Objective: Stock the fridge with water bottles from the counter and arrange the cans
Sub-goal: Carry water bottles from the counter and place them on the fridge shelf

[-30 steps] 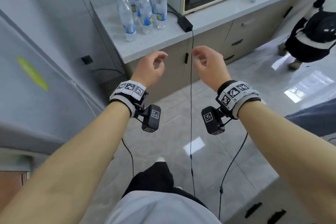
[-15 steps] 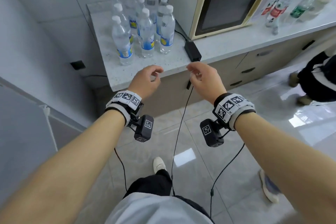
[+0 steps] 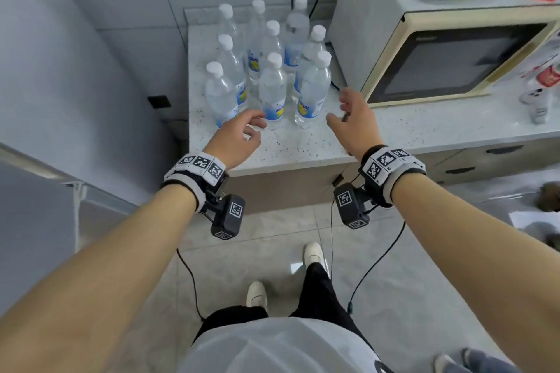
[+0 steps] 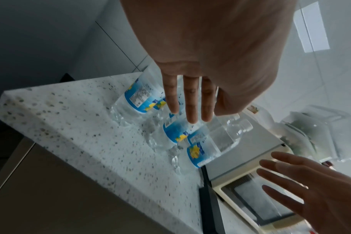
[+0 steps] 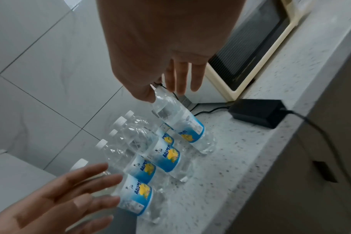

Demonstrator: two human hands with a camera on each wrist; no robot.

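Both hands [image 3: 239, 139] [image 3: 353, 118] hover, fingers spread, near nine water bottles [image 3: 272, 82].

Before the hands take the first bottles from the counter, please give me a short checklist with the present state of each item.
1. Left hand free and open: ok.
2. Right hand free and open: ok.
3. Front bottles upright with caps on, as the front right bottle: ok.
4. Left hand aligned with the front left bottle: ok, close but not gripping.
5. Black adapter and its cable clear of the right hand's path: cannot tell.
6. Fridge door open: cannot tell, not clearly in view.
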